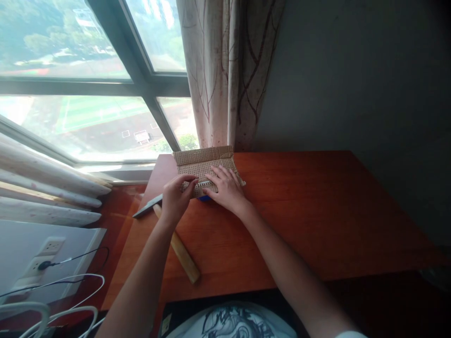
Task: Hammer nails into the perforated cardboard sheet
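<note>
Fingers point(188, 179) of the left hand point(175, 197) are curled, thumb and forefinger tips brought together at the near edge of a tan board point(193, 168); whether something small is pinched between those tips cannot be told. Fingers point(222, 173) of the right hand point(227, 188) are spread apart, lying on the board's right part, with the thumb drawn out toward the left fingertips. They press or rest on it rather than close around it.

Rows of small dark holes cover the board, which sits directly under both sets of fingers, and a darker band runs along its far side, beyond them. Between the two hands, along the near edge, shows a pale strip point(206, 184) with a row of dark marks. Just below the right thumb, under the board, a blue thing point(204, 198) peeks out, mostly hidden.

Left of and nearer than the left fingers, a hammer point(183, 258) lies on the bench point(310, 211), its grey head pointing off to the left, its wooden handle passing behind the wrist and slanting toward the near edge. Beyond the fingers hangs a curtain point(207, 61), with a window point(151, 87) to its left.
</note>
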`<state>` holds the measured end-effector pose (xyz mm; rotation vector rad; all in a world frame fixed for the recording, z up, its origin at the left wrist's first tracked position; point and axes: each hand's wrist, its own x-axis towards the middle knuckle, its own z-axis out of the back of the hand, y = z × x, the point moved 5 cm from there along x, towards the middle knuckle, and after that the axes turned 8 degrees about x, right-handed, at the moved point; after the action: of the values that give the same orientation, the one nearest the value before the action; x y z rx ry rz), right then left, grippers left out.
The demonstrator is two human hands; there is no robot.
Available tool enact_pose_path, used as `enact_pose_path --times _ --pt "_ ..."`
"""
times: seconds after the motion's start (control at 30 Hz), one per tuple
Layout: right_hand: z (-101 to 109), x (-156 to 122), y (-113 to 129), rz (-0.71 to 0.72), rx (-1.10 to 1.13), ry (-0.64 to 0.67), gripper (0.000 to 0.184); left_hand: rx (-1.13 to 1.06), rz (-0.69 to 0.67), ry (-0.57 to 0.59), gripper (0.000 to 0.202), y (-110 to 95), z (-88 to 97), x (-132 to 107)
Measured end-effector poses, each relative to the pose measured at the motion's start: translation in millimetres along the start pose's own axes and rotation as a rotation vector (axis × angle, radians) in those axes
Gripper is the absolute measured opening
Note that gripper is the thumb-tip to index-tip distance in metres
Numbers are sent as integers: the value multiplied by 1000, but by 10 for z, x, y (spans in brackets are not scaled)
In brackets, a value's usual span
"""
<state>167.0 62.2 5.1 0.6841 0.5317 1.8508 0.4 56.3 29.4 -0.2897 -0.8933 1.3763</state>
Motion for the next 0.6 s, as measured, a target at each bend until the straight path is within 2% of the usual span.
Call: enact_pose_path --times 0.13,0.27,0.37,0.43,0.6 --pt "-3 -2 0 -1 -12 15 50 -8 -3 -136 20 -84 137 85" --pt "-4 -2 1 -16 -7 24 51 -37 13 -141 23 -59 297 -24" --pt "-4 -4 10 -33 -11 28 52 35 8 -58 20 28 379 -289" --pt "-2 -7 19 -40 -20 28 52 113 -41 14 19 97 398 -500" --pt "-8 -17 26 -43 -33 28 51 329 -176 242 17 324 278 -878"
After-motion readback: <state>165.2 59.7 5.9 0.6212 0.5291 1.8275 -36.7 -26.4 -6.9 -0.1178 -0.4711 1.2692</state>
